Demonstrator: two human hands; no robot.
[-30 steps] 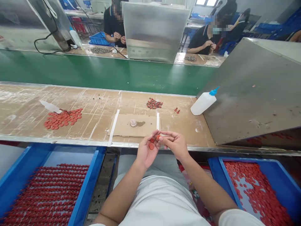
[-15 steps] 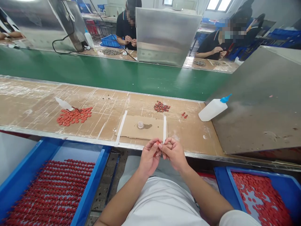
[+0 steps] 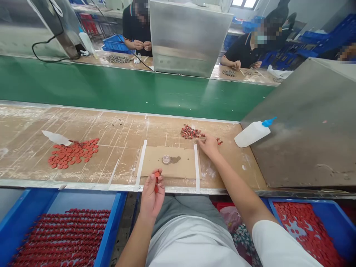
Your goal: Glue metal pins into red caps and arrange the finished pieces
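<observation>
My left hand (image 3: 152, 193) is closed in front of the cardboard piece, with small red discs (image 3: 157, 174) between thumb and fingers. One disc faces up at the fingertips and more red shows lower in the palm. My right hand (image 3: 208, 145) reaches over the bench to the right edge of a pile of small red-and-dark pieces (image 3: 190, 131). Its thumb and forefinger look slightly apart beside the pile, and I make out nothing between them. A small round clear container (image 3: 166, 159) stands on the cardboard (image 3: 150, 168), next to a dark stain.
Loose red discs (image 3: 73, 154) lie at left by a white nozzle-like piece (image 3: 55, 138). A white bottle with blue tip (image 3: 251, 134) leans at right near a metal box (image 3: 303, 129). Blue trays (image 3: 121, 207) hold red parts below. Two people sit across the green belt (image 3: 111, 89).
My hands have parted. The right has gone forward to the pile of small pieces; the left has moved left, keeping the red discs. The view has shifted a little.
</observation>
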